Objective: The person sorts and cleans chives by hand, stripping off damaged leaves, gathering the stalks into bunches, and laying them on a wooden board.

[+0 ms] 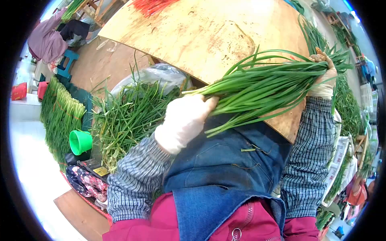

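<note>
A bunch of long green garlic chives point(265, 84) stretches between my hands over the near edge of the wooden tabletop point(193, 36). My left hand point(185, 118), in a pale glove, is closed round the lighter stem ends. Several stalks hang loose below the bunch, beside my left fingers. At the leafy end, my gloved right hand point(325, 74) grips the bunch, with its fingertips partly hidden among the leaves. Leaf tips spread out past my right wrist.
Loose chives point(132, 112) lie heaped by a plastic bag point(161, 74) at left. Further left are bundled chives point(60, 116), a green cup point(80, 142) and a blue stool point(67, 64) by a seated person point(48, 38). Red ties point(150, 6) lie on the table's far side. More greens point(346, 104) are at right.
</note>
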`<action>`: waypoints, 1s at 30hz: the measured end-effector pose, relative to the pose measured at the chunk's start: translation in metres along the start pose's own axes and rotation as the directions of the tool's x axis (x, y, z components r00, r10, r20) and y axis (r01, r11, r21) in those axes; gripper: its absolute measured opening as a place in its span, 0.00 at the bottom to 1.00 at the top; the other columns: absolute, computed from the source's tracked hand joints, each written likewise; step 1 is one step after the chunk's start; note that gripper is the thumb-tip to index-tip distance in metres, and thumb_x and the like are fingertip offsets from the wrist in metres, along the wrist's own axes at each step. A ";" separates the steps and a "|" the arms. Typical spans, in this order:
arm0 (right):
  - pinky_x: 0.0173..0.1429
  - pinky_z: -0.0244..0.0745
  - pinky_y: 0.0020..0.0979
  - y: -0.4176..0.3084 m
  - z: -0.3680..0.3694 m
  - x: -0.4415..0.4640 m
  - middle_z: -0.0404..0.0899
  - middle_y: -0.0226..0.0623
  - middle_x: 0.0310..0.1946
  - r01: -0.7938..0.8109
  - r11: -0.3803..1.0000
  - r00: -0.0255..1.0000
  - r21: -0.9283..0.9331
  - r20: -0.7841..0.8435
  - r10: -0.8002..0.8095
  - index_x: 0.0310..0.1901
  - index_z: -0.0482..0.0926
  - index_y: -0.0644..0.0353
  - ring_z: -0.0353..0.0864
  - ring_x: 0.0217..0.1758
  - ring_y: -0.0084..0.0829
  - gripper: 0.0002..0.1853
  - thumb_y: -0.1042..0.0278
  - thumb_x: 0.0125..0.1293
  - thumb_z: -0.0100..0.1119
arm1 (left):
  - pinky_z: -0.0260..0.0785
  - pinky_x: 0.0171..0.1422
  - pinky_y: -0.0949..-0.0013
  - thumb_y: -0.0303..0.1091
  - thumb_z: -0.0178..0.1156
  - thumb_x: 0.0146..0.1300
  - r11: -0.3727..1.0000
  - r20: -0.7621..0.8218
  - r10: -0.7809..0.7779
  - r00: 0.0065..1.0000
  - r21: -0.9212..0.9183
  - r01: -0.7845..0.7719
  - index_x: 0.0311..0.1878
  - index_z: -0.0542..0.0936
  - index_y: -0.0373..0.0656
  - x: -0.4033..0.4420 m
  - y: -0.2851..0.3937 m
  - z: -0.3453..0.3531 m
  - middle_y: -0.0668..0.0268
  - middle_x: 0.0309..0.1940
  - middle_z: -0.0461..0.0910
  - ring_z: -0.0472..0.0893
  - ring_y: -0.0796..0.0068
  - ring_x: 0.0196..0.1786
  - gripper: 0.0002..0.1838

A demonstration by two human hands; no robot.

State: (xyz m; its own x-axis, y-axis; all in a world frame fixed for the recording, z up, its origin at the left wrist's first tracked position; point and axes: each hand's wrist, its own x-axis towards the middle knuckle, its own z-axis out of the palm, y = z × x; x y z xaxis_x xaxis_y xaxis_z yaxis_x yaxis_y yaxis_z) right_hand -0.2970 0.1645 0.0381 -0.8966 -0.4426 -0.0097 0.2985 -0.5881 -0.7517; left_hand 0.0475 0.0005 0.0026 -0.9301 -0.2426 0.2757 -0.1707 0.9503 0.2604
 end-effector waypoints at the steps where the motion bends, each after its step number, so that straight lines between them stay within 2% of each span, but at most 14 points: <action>1: 0.31 0.69 0.29 -0.001 -0.002 0.000 0.66 0.34 0.20 -0.015 1.000 1.000 0.015 0.025 0.014 0.35 0.72 0.71 0.66 0.22 0.28 0.10 0.71 0.60 0.46 | 0.68 0.27 0.62 0.29 0.54 0.50 1.000 0.024 0.024 0.999 0.004 -0.024 0.36 0.77 0.45 0.001 -0.001 0.005 0.64 0.21 0.72 0.76 0.62 0.25 0.08; 4: 0.32 0.68 0.28 -0.001 -0.003 -0.004 0.66 0.32 0.20 -0.074 0.992 0.992 0.103 0.105 0.063 0.38 0.71 0.71 0.66 0.23 0.26 0.10 0.72 0.61 0.46 | 0.68 0.27 0.62 0.28 0.54 0.46 0.997 0.028 0.061 0.998 -0.047 -0.060 0.26 0.72 0.44 -0.007 -0.001 0.013 0.63 0.19 0.72 0.76 0.62 0.24 0.02; 5: 0.33 0.68 0.28 -0.001 0.001 -0.007 0.66 0.31 0.20 -0.085 0.989 0.992 0.125 0.109 0.071 0.38 0.71 0.71 0.66 0.23 0.25 0.09 0.73 0.61 0.47 | 0.68 0.28 0.60 0.30 0.56 0.50 0.997 0.097 -0.016 0.995 -0.078 0.023 0.28 0.74 0.43 -0.019 -0.005 0.016 0.60 0.20 0.72 0.76 0.58 0.24 0.03; 7: 0.34 0.67 0.28 -0.002 0.006 -0.013 0.65 0.29 0.20 -0.106 0.980 0.990 0.167 0.112 0.088 0.37 0.71 0.70 0.66 0.23 0.24 0.08 0.74 0.60 0.48 | 0.68 0.26 0.60 0.26 0.56 0.48 0.997 0.051 -0.067 0.996 -0.038 0.069 0.27 0.75 0.43 -0.055 -0.029 0.010 0.60 0.20 0.73 0.75 0.58 0.23 0.02; 9: 0.33 0.63 0.25 0.000 0.008 -0.018 0.62 0.25 0.19 -0.104 0.976 0.988 0.190 0.131 0.079 0.40 0.71 0.71 0.63 0.24 0.21 0.09 0.76 0.60 0.46 | 0.66 0.21 0.62 0.25 0.53 0.42 0.954 -0.029 -0.199 0.979 0.221 0.201 0.21 0.72 0.44 -0.095 -0.061 0.001 0.63 0.17 0.69 0.73 0.62 0.18 0.02; 10: 0.34 0.63 0.24 0.000 0.007 -0.019 0.62 0.25 0.19 -0.128 0.965 0.981 0.229 0.170 0.090 0.40 0.71 0.72 0.63 0.24 0.20 0.09 0.76 0.60 0.46 | 0.68 0.26 0.62 0.24 0.54 0.43 0.855 0.069 -0.352 0.933 0.429 0.291 0.22 0.73 0.42 -0.112 -0.073 -0.006 0.60 0.21 0.72 0.75 0.61 0.24 0.02; 11: 0.34 0.63 0.24 0.002 0.007 -0.019 0.61 0.24 0.19 -0.156 0.951 0.972 0.266 0.212 0.100 0.40 0.71 0.72 0.62 0.24 0.20 0.09 0.76 0.61 0.46 | 0.69 0.32 0.61 0.23 0.53 0.43 0.799 0.111 -0.437 0.893 0.504 0.328 0.28 0.76 0.41 -0.113 -0.072 -0.023 0.59 0.26 0.74 0.75 0.60 0.29 0.06; 13: 0.34 0.60 0.27 0.001 0.001 -0.013 0.59 0.24 0.19 -0.208 0.916 0.933 0.342 0.349 0.082 0.42 0.71 0.72 0.61 0.23 0.20 0.11 0.75 0.60 0.47 | 0.69 0.36 0.61 0.22 0.54 0.47 0.934 -0.120 -0.226 0.967 0.257 0.250 0.33 0.77 0.41 -0.092 -0.058 -0.039 0.58 0.30 0.75 0.76 0.59 0.33 0.09; 15: 0.34 0.60 0.26 -0.002 0.002 -0.011 0.59 0.23 0.19 -0.268 0.896 0.883 0.354 0.462 0.082 0.44 0.71 0.73 0.60 0.23 0.20 0.12 0.75 0.61 0.47 | 0.70 0.39 0.61 0.24 0.57 0.50 0.983 -0.268 -0.182 0.946 -0.070 0.170 0.38 0.77 0.41 -0.060 -0.032 -0.038 0.59 0.32 0.76 0.76 0.58 0.35 0.10; 17: 0.36 0.60 0.27 -0.005 0.007 -0.015 0.60 0.24 0.20 -0.269 0.896 0.858 0.353 0.510 0.057 0.45 0.71 0.73 0.61 0.25 0.21 0.13 0.74 0.60 0.48 | 0.69 0.42 0.62 0.28 0.61 0.52 0.968 -0.290 -0.144 0.946 -0.240 0.073 0.39 0.76 0.41 -0.033 -0.014 -0.024 0.58 0.33 0.77 0.76 0.59 0.38 0.10; 23: 0.42 0.63 0.28 -0.010 0.004 -0.024 0.63 0.25 0.23 -0.235 0.922 0.864 0.306 0.501 0.054 0.48 0.70 0.72 0.64 0.29 0.21 0.16 0.73 0.59 0.51 | 0.69 0.39 0.64 0.31 0.63 0.48 0.972 -0.147 -0.086 0.985 -0.228 0.051 0.38 0.77 0.41 0.013 0.014 0.010 0.60 0.32 0.76 0.75 0.61 0.37 0.12; 25: 0.42 0.64 0.28 -0.010 0.002 -0.025 0.64 0.26 0.23 -0.223 0.928 0.874 0.298 0.483 0.055 0.49 0.69 0.73 0.65 0.29 0.21 0.17 0.73 0.59 0.51 | 0.70 0.39 0.67 0.24 0.62 0.49 0.955 -0.223 -0.079 0.972 -0.297 0.010 0.40 0.77 0.39 0.009 0.012 0.016 0.58 0.32 0.76 0.76 0.61 0.36 0.12; 28: 0.41 0.63 0.27 -0.009 0.003 -0.027 0.62 0.24 0.23 -0.199 0.935 0.905 0.295 0.420 0.060 0.52 0.67 0.75 0.64 0.28 0.20 0.19 0.73 0.60 0.51 | 0.70 0.41 0.71 0.21 0.58 0.52 0.837 -0.280 -0.240 0.930 -0.545 0.052 0.37 0.77 0.37 0.004 0.016 0.019 0.61 0.30 0.76 0.76 0.68 0.35 0.08; 30: 0.39 0.62 0.24 -0.007 -0.001 -0.024 0.58 0.22 0.23 -0.185 0.940 0.910 0.287 0.411 0.053 0.56 0.62 0.78 0.62 0.27 0.18 0.23 0.74 0.61 0.49 | 0.69 0.43 0.72 0.19 0.55 0.55 0.553 -0.109 -0.420 0.901 -0.818 0.158 0.35 0.76 0.36 0.001 0.019 0.017 0.62 0.30 0.76 0.76 0.72 0.36 0.05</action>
State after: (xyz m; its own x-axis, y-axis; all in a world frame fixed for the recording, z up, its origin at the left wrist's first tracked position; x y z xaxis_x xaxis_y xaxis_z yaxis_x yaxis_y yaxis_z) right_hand -0.2782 0.1797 0.0430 -0.6655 -0.7125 0.2221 0.5400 -0.6651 -0.5158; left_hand 0.0375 0.0220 -0.0080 -0.7310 -0.6387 0.2403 0.0244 0.3276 0.9445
